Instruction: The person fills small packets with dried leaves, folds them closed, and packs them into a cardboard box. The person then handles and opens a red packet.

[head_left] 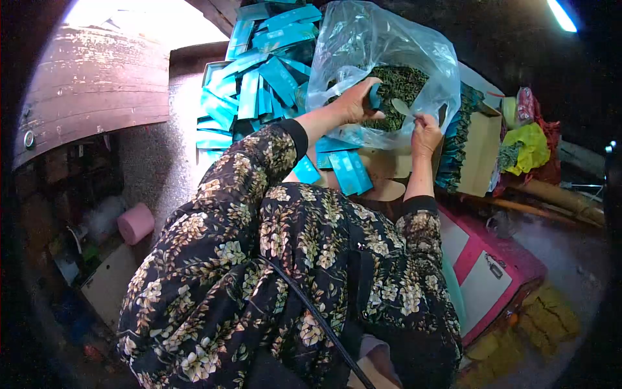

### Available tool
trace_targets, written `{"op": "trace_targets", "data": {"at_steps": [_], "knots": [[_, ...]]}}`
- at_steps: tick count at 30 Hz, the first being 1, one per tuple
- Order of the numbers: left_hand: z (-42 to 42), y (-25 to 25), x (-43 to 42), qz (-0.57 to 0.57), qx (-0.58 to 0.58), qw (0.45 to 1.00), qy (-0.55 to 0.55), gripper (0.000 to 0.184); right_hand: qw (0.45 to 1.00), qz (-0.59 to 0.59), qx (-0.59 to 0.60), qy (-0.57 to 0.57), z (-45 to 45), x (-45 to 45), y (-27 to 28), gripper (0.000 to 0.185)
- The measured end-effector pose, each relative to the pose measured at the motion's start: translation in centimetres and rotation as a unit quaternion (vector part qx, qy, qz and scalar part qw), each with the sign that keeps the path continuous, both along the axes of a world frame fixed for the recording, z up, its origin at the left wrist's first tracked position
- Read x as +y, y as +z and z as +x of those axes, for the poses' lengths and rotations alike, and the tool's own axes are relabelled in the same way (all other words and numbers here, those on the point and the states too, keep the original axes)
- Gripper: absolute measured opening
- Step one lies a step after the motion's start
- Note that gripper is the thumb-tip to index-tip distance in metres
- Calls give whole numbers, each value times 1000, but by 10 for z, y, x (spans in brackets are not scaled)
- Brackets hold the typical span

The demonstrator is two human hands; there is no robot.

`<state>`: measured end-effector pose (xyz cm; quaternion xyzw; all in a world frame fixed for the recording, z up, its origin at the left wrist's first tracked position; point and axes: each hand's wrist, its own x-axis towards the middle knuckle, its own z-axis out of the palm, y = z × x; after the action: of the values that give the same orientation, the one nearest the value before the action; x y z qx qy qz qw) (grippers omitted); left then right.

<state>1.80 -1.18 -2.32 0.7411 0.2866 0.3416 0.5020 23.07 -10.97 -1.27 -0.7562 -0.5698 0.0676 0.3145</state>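
A large clear plastic bag [363, 32] stands open before me, with dark green dried leaves [405, 83] inside that look like loose tea. At the left of its mouth, my left hand [355, 104] is curled around a small blue packet [374, 96], held over the leaves. My right hand [426, 135] pinches the handle of a small spoon [401, 107], its bowl pointing left above the leaves. Whether the spoon carries any leaves, I cannot tell. Many flat blue packets [278, 78] lie heaped left of the bag. Several more blue packets [350, 172] rest below it, near my body.
Right of the bag is a cardboard box [479, 152] beside a row of dark blue-green packets [457, 146]. Yellow and red plastic bags [528, 148] lie further right. A pink-edged case [499, 259] stands at lower right, and a pink roll [136, 223] at left.
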Motion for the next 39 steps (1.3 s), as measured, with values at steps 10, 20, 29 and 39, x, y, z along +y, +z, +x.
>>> {"op": "trace_targets", "data": {"at_steps": [10,20,29,39], "knots": [[1,21,-1,-12,-19,999,-25,77,989,103,81,66,-48,20,63,35],[-5,33,2,-32,-11,998,-57,76,973,64,136,176,-76,36,106,24],[-7,35,2,-16,-19,999,-42,74,983,160,40,81,-87,27,119,18],[-6,43,1,44,-1,997,-64,80,980,113,37,162,-89,33,131,14]]}}
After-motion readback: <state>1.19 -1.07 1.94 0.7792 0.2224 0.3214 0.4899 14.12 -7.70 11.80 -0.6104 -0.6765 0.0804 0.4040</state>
